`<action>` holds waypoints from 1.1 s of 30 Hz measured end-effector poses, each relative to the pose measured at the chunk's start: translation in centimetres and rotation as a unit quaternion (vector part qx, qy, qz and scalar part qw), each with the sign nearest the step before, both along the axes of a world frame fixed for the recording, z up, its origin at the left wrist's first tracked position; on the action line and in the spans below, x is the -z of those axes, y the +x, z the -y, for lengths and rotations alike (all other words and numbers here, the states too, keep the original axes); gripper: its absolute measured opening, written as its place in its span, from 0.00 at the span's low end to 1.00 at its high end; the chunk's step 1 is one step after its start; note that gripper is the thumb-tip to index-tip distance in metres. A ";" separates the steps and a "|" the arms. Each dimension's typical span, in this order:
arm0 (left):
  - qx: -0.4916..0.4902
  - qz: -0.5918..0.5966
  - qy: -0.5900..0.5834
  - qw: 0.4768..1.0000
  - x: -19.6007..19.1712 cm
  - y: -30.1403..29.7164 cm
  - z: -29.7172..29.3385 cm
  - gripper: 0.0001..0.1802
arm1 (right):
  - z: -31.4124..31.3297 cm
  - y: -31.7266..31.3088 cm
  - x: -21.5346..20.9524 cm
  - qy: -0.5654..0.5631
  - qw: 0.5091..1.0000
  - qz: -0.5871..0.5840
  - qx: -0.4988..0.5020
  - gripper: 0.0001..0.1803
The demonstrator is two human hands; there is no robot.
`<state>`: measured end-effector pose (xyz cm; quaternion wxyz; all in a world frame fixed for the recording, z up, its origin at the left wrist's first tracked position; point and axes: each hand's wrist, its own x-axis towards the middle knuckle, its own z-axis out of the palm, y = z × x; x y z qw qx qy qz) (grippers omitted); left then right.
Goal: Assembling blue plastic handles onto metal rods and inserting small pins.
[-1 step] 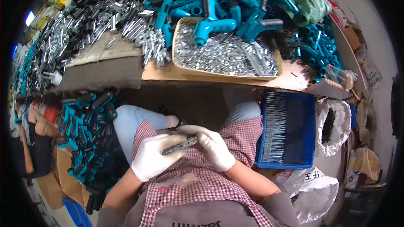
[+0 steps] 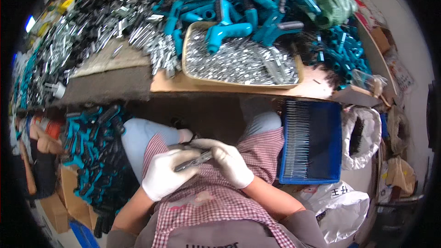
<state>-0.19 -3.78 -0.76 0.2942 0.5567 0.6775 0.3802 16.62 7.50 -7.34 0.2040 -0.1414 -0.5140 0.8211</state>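
Both my hands wear white gloves and meet above my lap. Between them is a slim dark grey part [image 2: 194,161] with a lighter metallic stretch, lying slantwise; its exact kind I cannot make out. My left hand [image 2: 166,176] is closed round its lower left end. The fingers of my right hand [image 2: 229,162] are bent in and pinch its upper right end. Under the hands, a red-and-white checked apron [image 2: 216,197] covers my lap.
Ahead, the bench holds a cream tray [image 2: 243,84] of small metal pieces, teal curved housings [image 2: 229,31] and a heap of black and silver parts [image 2: 92,23]. To my right stand a blue crate [image 2: 326,147] with thin metal rods and a white sack [image 2: 363,138]. Teal-and-black pieces [image 2: 98,151] are piled left.
The whole view has shifted a little, with the bench slightly further left. Both hands keep their grip on the dark grey part.
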 end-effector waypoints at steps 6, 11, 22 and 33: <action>-0.048 0.013 -0.019 0.999 -0.4 0.3 -0.2 0.17 | -4.4 1.5 -4.0 0.140 0.989 0.047 -0.005 0.33; -0.080 0.030 0.010 0.996 0.1 0.1 -0.2 0.17 | -16.5 6.8 -7.3 0.545 0.702 0.172 0.426 0.12; -0.085 0.030 -0.033 0.995 -1.1 1.9 -1.0 0.15 | -37.0 11.6 -5.4 0.414 0.567 0.519 0.487 0.27; -0.059 0.015 -0.017 0.998 -0.7 0.6 -1.1 0.17 | -33.8 14.1 -13.9 0.545 0.440 0.454 0.550 0.20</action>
